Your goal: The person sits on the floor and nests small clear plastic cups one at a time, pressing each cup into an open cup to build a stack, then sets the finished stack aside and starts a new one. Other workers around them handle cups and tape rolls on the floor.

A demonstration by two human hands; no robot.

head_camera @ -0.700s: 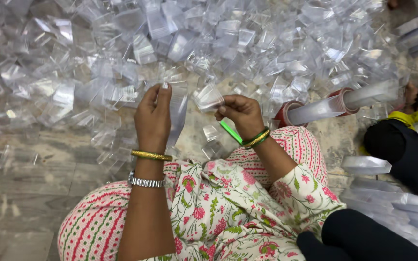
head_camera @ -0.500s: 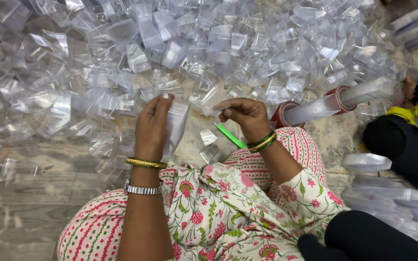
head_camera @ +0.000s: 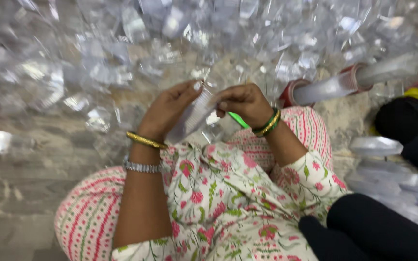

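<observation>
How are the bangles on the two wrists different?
The left wrist's bangles are a thin gold one plus a silver, sparkly one lower down the arm, set apart. The right wrist's bangles are green and gold, stacked close together. Both sets sit on bare arms, and both hands hold the same clear plastic piece.

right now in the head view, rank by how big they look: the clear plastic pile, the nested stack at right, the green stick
1. clear plastic pile
2. nested stack
3. green stick, mostly hidden behind the right hand, so its full size is unsure
</observation>
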